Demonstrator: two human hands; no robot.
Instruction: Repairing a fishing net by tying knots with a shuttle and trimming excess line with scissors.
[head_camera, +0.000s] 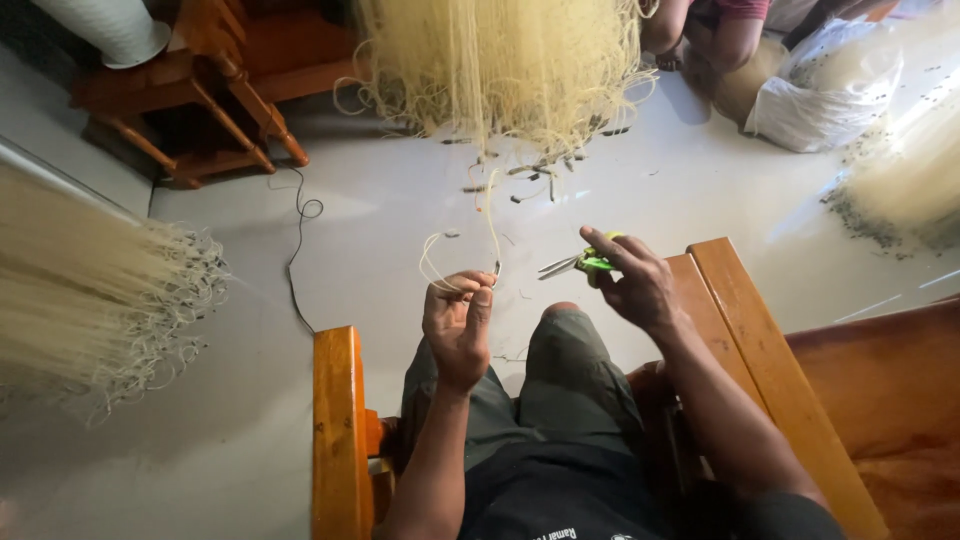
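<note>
In the head view, the left hand (458, 325) is raised over the knees, palm turned toward the person, with its fingertips pinched on a pale looped cord (436, 268) that runs up to the hanging bundle of cream strands (500, 65) ahead. Just to its right, the right hand (635, 283) is closed around green-handled snips (580, 263), forefinger stretched along the top and blades pointing left toward the cord. Both forearms reach forward between the wooden chair arms (337, 430).
</note>
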